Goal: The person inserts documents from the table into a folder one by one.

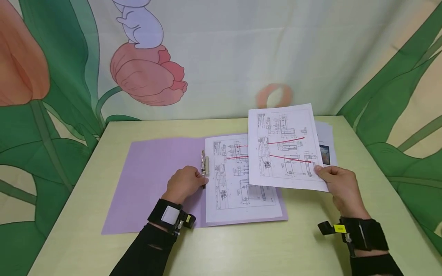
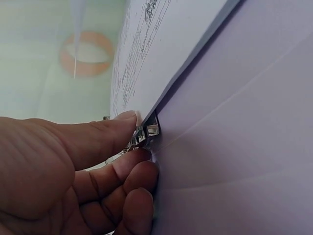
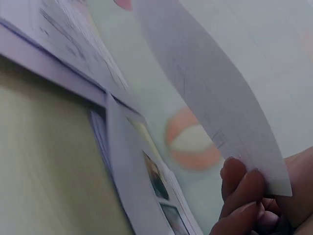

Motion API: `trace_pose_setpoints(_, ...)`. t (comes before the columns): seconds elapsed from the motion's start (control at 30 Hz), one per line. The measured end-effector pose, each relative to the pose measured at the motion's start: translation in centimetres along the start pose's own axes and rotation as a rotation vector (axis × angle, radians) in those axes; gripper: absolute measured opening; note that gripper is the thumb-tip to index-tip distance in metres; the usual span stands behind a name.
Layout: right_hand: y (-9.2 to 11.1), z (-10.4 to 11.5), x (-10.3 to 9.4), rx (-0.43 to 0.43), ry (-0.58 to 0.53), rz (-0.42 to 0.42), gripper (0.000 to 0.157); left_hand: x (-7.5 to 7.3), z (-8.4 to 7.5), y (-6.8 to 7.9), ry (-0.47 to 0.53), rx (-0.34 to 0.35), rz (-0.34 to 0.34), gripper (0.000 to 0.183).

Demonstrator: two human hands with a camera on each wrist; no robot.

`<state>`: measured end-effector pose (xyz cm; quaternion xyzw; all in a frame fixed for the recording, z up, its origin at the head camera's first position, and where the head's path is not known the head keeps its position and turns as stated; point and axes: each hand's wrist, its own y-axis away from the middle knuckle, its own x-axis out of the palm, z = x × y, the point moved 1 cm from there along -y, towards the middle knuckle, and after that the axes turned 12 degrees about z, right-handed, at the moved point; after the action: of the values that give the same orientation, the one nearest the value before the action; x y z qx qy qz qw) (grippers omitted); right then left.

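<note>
A purple folder [image 1: 155,168] lies spread on the table, a metal clip [image 1: 203,161] along its middle fold. My left hand [image 1: 184,184] pinches the near end of this clip; in the left wrist view the thumb [image 2: 105,137] lies over it with the fingers curled below. On the folder's right half rests a stack of printed drawings [image 1: 221,207] with red lines on top. My right hand [image 1: 342,188] holds a sheet of paper [image 1: 283,153] by its lower right corner, raised above the stack and partly covering it. The sheet also bears drawings and two red lines.
Right of the folder, partly behind the raised sheet, lie papers with pictures [image 1: 325,134]; the right wrist view shows a small pile of them [image 3: 137,161]. The pale table [image 1: 241,249] ends at a printed curtain [image 1: 221,69] at the back.
</note>
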<state>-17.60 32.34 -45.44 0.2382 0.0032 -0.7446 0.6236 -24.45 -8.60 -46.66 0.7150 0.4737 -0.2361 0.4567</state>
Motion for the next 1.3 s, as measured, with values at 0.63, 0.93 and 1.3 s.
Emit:
trace_pose_setpoints(0.63, 3.9, 1.0, 8.9, -0.114, 0.186, 0.162, 0.038, -1.0, 0.6, 0.1, -0.022, 0.038, 0.009, 0.018)
trace_pose_setpoints(0.93, 4.3, -0.2, 10.3, -0.069, 0.343, 0.162, 0.03, -0.4, 1.1, -0.1, 0.003, 0.039, 0.023, 0.018)
trace_pose_setpoints(1.3, 3.5, 0.5, 10.5, -0.143, 0.428, 0.14, 0.028, -1.0, 1.2, -0.4, 0.031, 0.065, 0.046, 0.017)
